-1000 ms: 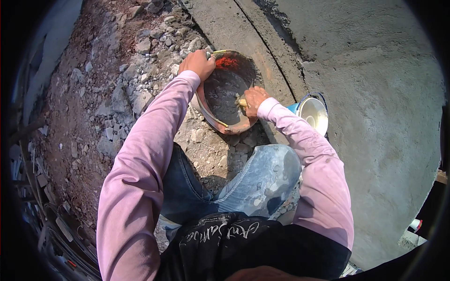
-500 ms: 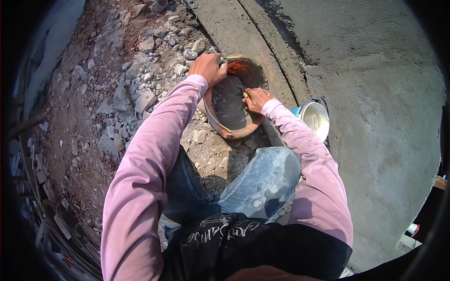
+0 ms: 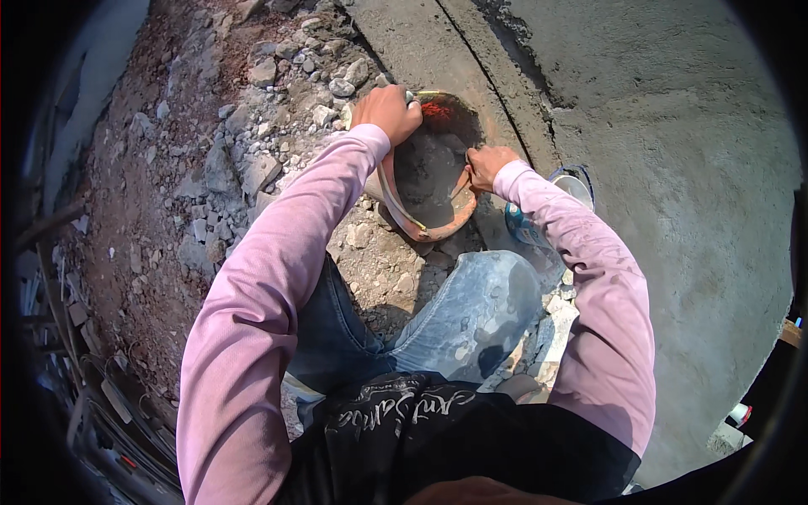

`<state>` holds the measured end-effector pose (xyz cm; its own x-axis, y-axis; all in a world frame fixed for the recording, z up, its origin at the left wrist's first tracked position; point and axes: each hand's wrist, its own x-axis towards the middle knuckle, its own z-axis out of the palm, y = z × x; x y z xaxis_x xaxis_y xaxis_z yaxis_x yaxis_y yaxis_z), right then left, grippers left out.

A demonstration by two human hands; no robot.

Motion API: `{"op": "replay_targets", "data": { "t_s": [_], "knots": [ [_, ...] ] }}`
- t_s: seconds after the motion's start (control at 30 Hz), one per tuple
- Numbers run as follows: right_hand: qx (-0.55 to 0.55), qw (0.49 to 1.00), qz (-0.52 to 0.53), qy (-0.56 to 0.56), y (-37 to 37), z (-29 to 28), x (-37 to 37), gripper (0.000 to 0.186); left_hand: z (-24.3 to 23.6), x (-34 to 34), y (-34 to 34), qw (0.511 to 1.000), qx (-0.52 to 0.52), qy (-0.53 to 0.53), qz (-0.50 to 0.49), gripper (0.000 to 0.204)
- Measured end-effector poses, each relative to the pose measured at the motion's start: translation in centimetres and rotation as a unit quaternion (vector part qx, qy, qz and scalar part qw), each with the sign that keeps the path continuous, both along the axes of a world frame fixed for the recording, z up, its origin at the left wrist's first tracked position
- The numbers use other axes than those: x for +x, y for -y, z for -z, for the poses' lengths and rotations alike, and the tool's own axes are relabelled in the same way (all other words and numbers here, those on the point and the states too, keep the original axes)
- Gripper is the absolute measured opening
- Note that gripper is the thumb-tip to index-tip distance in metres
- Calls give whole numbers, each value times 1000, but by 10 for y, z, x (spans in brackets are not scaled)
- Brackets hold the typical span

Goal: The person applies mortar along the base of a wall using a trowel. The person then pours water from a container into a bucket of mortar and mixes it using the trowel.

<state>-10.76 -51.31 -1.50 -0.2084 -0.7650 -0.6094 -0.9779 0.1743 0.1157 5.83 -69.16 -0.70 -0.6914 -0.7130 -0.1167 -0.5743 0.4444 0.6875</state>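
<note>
An orange-rimmed bucket (image 3: pixel 423 231) stands on the rubble in front of my knees, with wet grey mortar (image 3: pixel 429 168) inside and a bright orange-red patch on its far inner wall. My left hand (image 3: pixel 387 115) is closed around the far left rim, with a small pale bit showing by the thumb. At the bucket's right side my right hand (image 3: pixel 490 167) is closed, fingers pointing down to the mortar. What it grips is mostly hidden; a narrow brownish edge shows below the fingers, and I cannot tell whether it is a tool or the rim.
A blue-and-white pail (image 3: pixel 523 225) stands right of the bucket, partly behind my right forearm. Broken stones (image 3: pixel 263 172) and reddish soil lie to the left. A grey cement surface (image 3: pixel 665 194) spreads to the right, with a grooved strip (image 3: pixel 471 67) along its edge.
My right hand has moved right, from over the mortar to the bucket's right side. The bucket and my left hand have shifted slightly right and away in the picture.
</note>
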Motion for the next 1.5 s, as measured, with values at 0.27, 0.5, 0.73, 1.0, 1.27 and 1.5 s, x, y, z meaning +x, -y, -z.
{"op": "replay_targets", "data": {
  "t_s": [0.27, 0.5, 0.73, 1.0, 1.27, 1.5],
  "knots": [
    [51, 893, 320, 312, -24, 46, 53, 41, -3, -3, -2, 1000, 11, 1, -13, 37],
    [71, 390, 676, 622, -12, 36, 37, 45, 19, 0, 17, 999, 30, -12, 6, 39],
    [-146, 974, 126, 115, -25, -30, -15, 32, 22, 2, 29, 998, 36, -43, -16, 43],
    [-80, 993, -25, 81, -33, 10, 45, 31, 16, 2, 28, 999, 39, -1, -17, 40],
    [-226, 974, 3, 11, 0, 9, 25, 28, 3, -3, 2, 1000, 16, -4, 27, 40],
    [-186, 973, -84, 107, -23, -19, 31, 31, 2, 6, 9, 998, 42, -7, -48, 34]
  ]
}}
